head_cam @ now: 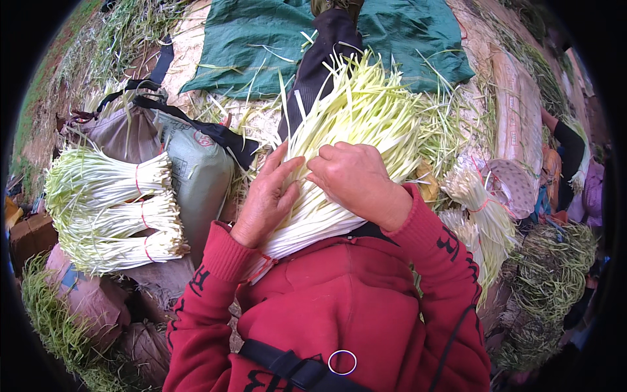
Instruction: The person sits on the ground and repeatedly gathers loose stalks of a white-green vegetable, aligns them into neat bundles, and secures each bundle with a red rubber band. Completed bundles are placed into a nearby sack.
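A large bundle of pale yellow-green leafy stalks, like blanched chives (372, 117), lies across the person's lap, its white ends towards the body. A red tie (264, 264) goes round its lower end. My left hand (274, 196) rests at the bundle's left edge, thumb and fingers apart. My right hand (355, 179) lies over the middle of the stalks with its fingers curled; whether stalks are pinched under them is hidden. To the left, several tied bunches (117, 210) with red bands lie side by side. More tied bunches (482, 206) are at the right.
A green woven sheet (250, 44) is spread ahead, strewn with loose leaves. Left stands a pale stuffed sack (198, 171) with a black strap (205, 125). A rolled woven sack (514, 112) lies right, near another person's dark-sleeved arm (570, 152). Heaps of green trimmings (553, 274) lie lower right.
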Available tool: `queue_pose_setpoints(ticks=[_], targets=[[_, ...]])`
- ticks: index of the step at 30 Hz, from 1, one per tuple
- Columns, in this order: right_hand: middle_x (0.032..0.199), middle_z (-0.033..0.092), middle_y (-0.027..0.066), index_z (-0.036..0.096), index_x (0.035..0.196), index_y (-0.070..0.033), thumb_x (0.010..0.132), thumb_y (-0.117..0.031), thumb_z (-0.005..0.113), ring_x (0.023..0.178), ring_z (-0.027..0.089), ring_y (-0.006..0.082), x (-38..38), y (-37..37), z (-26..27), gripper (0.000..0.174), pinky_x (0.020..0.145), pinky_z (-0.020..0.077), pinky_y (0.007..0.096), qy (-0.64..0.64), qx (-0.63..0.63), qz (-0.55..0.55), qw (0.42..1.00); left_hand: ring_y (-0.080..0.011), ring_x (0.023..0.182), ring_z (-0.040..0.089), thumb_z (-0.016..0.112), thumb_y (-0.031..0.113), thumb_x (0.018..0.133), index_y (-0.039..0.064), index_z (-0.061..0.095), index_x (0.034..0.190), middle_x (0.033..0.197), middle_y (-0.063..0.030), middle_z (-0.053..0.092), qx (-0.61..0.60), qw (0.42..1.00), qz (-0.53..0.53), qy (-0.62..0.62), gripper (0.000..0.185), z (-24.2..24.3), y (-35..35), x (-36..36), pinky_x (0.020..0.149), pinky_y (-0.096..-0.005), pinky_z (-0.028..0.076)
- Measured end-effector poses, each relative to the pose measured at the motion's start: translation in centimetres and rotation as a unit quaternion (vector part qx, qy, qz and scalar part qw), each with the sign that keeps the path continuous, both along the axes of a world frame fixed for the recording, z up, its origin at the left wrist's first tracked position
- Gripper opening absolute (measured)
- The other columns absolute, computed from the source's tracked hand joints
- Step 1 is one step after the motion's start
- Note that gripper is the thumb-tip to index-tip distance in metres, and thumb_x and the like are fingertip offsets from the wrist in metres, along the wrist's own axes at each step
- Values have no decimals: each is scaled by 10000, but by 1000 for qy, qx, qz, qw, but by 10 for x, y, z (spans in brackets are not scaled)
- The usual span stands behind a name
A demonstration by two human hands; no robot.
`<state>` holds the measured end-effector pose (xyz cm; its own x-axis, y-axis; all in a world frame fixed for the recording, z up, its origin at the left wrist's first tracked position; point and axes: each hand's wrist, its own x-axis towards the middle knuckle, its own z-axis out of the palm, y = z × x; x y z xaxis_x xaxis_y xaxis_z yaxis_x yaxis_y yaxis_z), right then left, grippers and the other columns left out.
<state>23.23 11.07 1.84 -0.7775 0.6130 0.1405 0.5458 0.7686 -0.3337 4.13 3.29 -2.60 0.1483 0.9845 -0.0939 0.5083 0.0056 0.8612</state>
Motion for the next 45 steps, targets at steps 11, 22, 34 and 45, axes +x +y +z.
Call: queue_pose_setpoints(ticks=[11, 22, 34, 45], targets=[[759, 657, 46, 661, 735, -121, 798, -223, 646, 763, 692, 231, -12, -3, -15, 121, 602, 549, 377, -30, -60, 11, 998, -393, 1350, 452, 576, 4, 878, 50, 567, 1343, 1492, -276, 388, 9, 998, 7, -57, 468, 0, -2, -6, 1079, -382, 400], [634, 535, 12, 584, 649, -121, 672, -197, 624, 647, 587, 169, -8, -55, 16, 89, 541, 450, 322, 35, 44, 112, 992, -382, 1390, 411, 594, 20, 895, 95, 586, 1325, 1506, -273, 374, -8, 998, -8, -65, 437, 10, 0, -8, 1087, -373, 380], [651, 589, 50, 691, 789, -69, 742, -55, 763, 588, 584, 214, 23, -57, 18, 88, 542, 462, 330, 216, -173, -76, 958, -491, 1426, 245, 736, 209, 787, 55, 666, 1162, 1514, -207, 379, 133, 964, -151, 172, 411, 39, -11, -12, 1147, -509, 305], [734, 643, 88, 690, 849, -41, 816, -89, 741, 657, 629, 238, 33, -62, 8, 78, 592, 487, 331, 270, -259, -168, 912, -506, 1409, 267, 732, 283, 824, 87, 684, 946, 1509, -194, 393, 156, 954, -180, 181, 236, 19, 0, -1, 1114, -571, 312]])
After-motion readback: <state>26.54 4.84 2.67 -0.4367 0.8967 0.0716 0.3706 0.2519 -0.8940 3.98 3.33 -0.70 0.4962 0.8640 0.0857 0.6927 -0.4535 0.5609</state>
